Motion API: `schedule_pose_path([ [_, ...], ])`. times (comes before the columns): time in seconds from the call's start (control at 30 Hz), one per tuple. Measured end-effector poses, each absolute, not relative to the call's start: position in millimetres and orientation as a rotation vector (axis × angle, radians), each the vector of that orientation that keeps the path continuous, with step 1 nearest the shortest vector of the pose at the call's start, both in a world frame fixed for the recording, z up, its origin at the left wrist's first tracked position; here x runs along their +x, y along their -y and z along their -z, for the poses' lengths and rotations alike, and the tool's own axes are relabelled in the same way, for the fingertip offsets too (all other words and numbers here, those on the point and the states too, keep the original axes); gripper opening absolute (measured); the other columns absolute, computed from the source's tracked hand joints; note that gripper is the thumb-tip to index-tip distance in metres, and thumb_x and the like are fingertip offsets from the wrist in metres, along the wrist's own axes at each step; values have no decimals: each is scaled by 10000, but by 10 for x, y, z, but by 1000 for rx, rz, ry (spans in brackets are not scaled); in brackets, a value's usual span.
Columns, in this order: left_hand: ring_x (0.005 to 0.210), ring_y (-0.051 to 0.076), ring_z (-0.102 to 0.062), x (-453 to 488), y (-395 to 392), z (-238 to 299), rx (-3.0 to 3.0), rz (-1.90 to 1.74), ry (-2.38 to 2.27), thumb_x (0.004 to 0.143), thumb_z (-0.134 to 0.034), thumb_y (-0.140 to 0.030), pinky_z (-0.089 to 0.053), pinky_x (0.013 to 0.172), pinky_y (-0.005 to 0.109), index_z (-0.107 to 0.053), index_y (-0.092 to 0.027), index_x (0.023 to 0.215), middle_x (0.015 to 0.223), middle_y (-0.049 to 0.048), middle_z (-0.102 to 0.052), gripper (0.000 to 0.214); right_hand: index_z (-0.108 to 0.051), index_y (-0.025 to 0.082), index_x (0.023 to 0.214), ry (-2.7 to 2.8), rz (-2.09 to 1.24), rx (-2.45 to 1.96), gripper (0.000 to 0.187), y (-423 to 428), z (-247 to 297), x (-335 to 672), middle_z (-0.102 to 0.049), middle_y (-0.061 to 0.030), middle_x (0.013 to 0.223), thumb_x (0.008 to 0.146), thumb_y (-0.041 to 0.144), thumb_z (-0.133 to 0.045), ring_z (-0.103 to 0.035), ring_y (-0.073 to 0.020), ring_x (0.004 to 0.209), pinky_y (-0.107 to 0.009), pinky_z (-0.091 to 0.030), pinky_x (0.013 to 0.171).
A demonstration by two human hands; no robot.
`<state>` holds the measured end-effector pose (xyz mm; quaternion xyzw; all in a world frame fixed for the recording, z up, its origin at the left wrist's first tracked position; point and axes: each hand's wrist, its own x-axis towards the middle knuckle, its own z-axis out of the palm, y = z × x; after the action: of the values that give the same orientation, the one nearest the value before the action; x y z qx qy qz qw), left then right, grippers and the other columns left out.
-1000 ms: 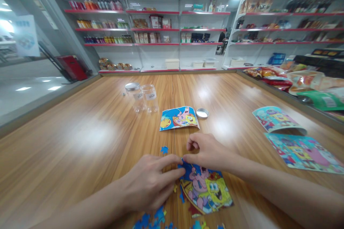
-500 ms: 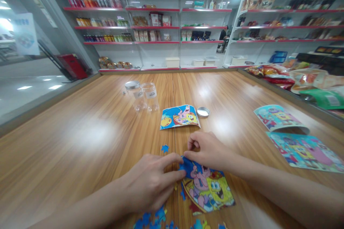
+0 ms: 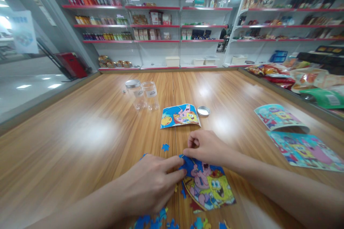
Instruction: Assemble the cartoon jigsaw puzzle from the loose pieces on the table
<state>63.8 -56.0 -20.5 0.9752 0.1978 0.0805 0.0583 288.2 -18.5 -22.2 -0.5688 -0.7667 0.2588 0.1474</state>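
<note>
A partly joined jigsaw puzzle (image 3: 206,186) lies on the table before me, showing a yellow sponge character and a pink starfish character on blue. My left hand (image 3: 158,177) reaches to its upper left corner, with index finger and thumb closed around a blue puzzle piece (image 3: 182,162) at the edge. At the top edge rests my right hand (image 3: 205,146), fingers curled and thumb tip down on the puzzle; whatever is in its fingers is hidden. One loose blue piece (image 3: 165,147) lies beyond my hands. Several loose pieces (image 3: 156,222) lie nearest me, partly cut off.
A curved picture sheet (image 3: 180,116) lies ahead, beside a round metal lid (image 3: 203,111). Two clear jars (image 3: 150,96) stand further left, one lidded. Two more picture sheets (image 3: 309,152) are at the right. Stocked shelves (image 3: 153,39) stand behind the wooden table (image 3: 88,136).
My left hand has shifted very slightly, and a blue edge now shows behind its knuckles. My right hand stays at the puzzle's top edge.
</note>
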Motion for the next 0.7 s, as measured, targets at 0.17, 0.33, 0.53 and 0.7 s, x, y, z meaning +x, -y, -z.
schedule_pose_path([
  [0.17, 746, 178, -661, 654, 569, 199, 2983, -287, -562, 931, -463, -142, -540, 578, 279, -599, -153, 1200, 1066, 118, -657, 302, -648, 215, 682, 2213, -733, -1664, 203, 181, 201, 2862, -669, 8, 660, 704, 399, -730, -575, -149, 612, -270, -312, 553],
  [0.33, 689, 171, -639, 686, 600, 159, 2997, -248, -524, 926, -459, -130, -525, 556, 281, -618, -140, 1114, 1004, 109, -660, 246, -614, 213, 630, 2217, -728, -1704, 225, 167, 195, 2844, -626, 15, 590, 704, 393, -727, -542, -141, 560, -275, -293, 541],
  [0.53, 745, 171, -660, 685, 589, 153, 2936, -231, -578, 921, -478, -144, -542, 595, 268, -622, -147, 1121, 1037, 109, -659, 246, -600, 213, 626, 2205, -746, -1695, 245, 158, 207, 2850, -603, 16, 580, 694, 405, -737, -519, -135, 546, -272, -275, 531],
  [0.7, 781, 172, -684, 628, 519, 248, 2931, -330, -566, 911, -471, -132, -568, 624, 273, -615, -156, 1187, 1100, 116, -671, 313, -597, 199, 628, 2194, -819, -1631, 254, 132, 203, 2886, -595, 13, 578, 734, 400, -710, -514, -128, 542, -266, -287, 524],
])
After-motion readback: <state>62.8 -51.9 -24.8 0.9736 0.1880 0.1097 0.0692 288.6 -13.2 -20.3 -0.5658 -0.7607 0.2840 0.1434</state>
